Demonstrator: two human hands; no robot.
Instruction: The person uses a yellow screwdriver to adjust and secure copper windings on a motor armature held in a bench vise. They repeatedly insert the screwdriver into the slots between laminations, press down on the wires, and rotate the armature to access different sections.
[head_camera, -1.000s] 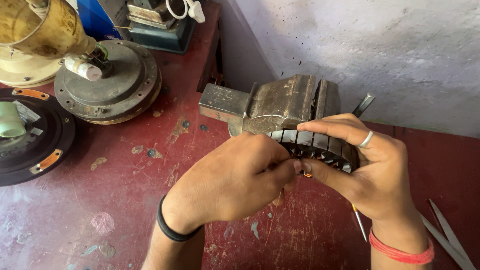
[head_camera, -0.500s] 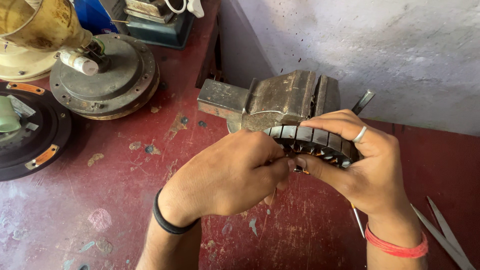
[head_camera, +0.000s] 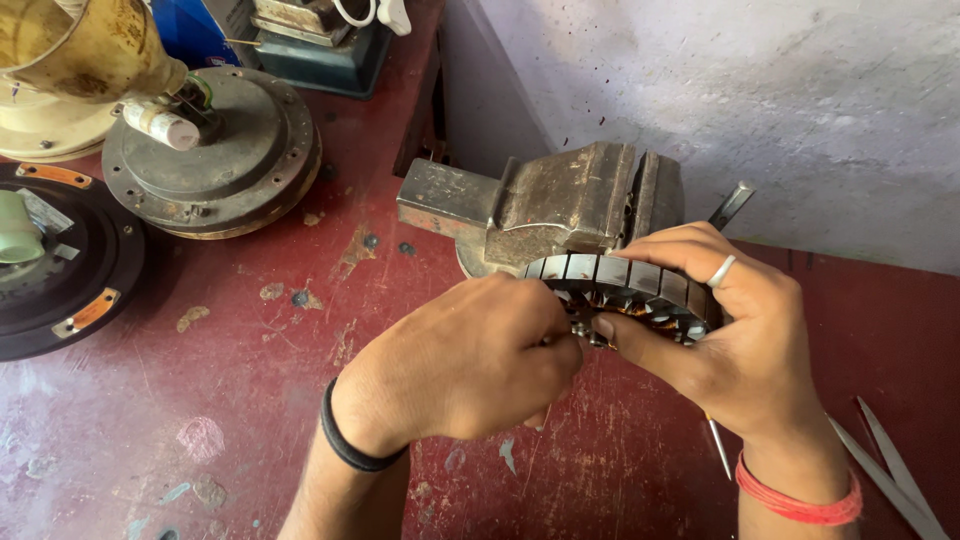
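A round laminated motor stator (head_camera: 625, 285) with copper windings inside is held over the red workbench (head_camera: 230, 400), just in front of a grey bench vise (head_camera: 570, 205). My right hand (head_camera: 740, 345), wearing a ring and a red wristband, grips the stator's rim with fingers over the top and thumb underneath. My left hand (head_camera: 470, 365), with a black band on the wrist, is closed with its fingertips pinched at the stator's near edge; what they pinch is hidden.
A round grey motor housing (head_camera: 215, 150) and a black one (head_camera: 60, 265) lie at the left. A brass-coloured housing (head_camera: 75, 50) and a dark box (head_camera: 320, 45) stand at the back. Thin pale strips (head_camera: 890, 470) lie at the right, by a whitish wall (head_camera: 760, 100).
Both hands and the stator have stayed together in front of the vise with only small finger shifts; the view has moved slightly.
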